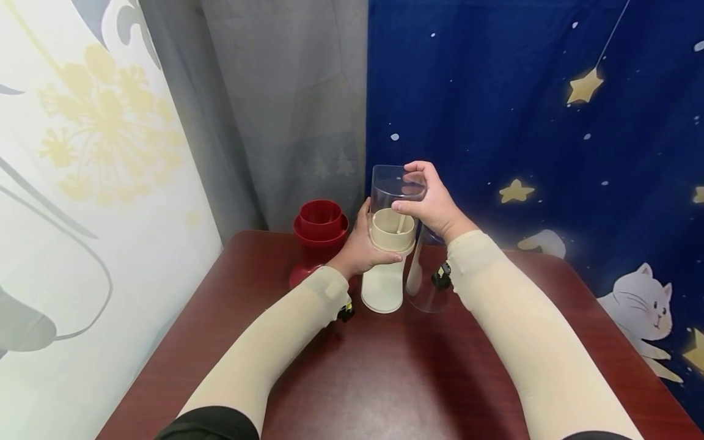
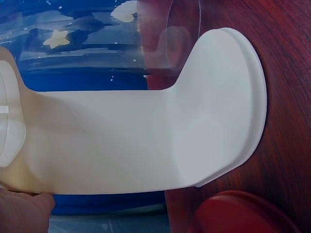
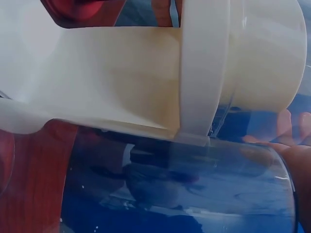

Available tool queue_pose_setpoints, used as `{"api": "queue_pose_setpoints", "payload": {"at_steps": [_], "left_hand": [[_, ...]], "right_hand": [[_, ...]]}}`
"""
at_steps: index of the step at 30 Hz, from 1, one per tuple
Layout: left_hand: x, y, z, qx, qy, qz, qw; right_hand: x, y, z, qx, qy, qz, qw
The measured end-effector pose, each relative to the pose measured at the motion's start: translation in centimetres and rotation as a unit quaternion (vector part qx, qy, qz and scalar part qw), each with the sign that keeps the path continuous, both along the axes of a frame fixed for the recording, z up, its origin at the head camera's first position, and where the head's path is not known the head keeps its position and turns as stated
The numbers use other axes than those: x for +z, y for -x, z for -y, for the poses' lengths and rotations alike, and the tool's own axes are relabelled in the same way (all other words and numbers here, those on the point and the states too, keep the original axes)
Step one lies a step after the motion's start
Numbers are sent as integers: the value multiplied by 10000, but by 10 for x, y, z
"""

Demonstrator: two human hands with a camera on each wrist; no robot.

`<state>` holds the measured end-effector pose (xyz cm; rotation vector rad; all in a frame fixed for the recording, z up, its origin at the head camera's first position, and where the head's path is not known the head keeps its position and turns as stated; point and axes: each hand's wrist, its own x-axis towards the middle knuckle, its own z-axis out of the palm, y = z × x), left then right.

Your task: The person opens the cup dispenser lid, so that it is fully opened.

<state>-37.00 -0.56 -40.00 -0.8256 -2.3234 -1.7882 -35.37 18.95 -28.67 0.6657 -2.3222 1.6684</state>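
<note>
A cream plastic stand (image 1: 383,287) with a round collar on top, like a dispenser base, is upright on the table. My left hand (image 1: 360,247) grips it just under the collar, thumb across the front. Over that collar sits a clear plastic container (image 1: 384,183), its lower end around the cream ring. My right hand (image 1: 436,198) holds the container near its upper end, thumb in front and fingers behind. The right wrist view shows the flange (image 3: 201,73) close to the container's lower edge. In the left wrist view the stand's broad foot (image 2: 218,107) shows plainly.
Left of the stand is a red base (image 1: 321,235) of similar shape, partly behind my left hand. A second clear container (image 1: 426,299) stands close on the right, partly behind my right wrist. Curtains (image 1: 286,91) hang behind the brown table (image 1: 352,379).
</note>
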Motion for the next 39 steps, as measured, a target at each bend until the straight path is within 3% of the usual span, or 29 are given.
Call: {"api": "queue_pose_setpoints", "payload": {"at_steps": [9, 15, 22, 27, 33, 39], "left_hand": [[-1, -4, -1, 85, 205, 72, 9997], [0, -5, 0, 97, 127, 45, 9999], [1, -3, 4, 143, 249, -36, 9996], [-1, -4, 5, 263, 489, -136, 9984], [1, -4, 7, 269, 767, -511, 9954], [1, -4, 8, 217, 879, -569, 9943]], "right_hand": [[1, -5, -2, -75, 239, -178, 9995], [25, -9, -5, -64, 990, -302, 9946], [44, -18, -9, -85, 1032, -389, 9939], [49, -25, -8, 21, 881, -390, 9953], [56, -37, -7, 181, 822, -433, 9955], [57, -46, -10, 367, 853, -487, 9945]]}}
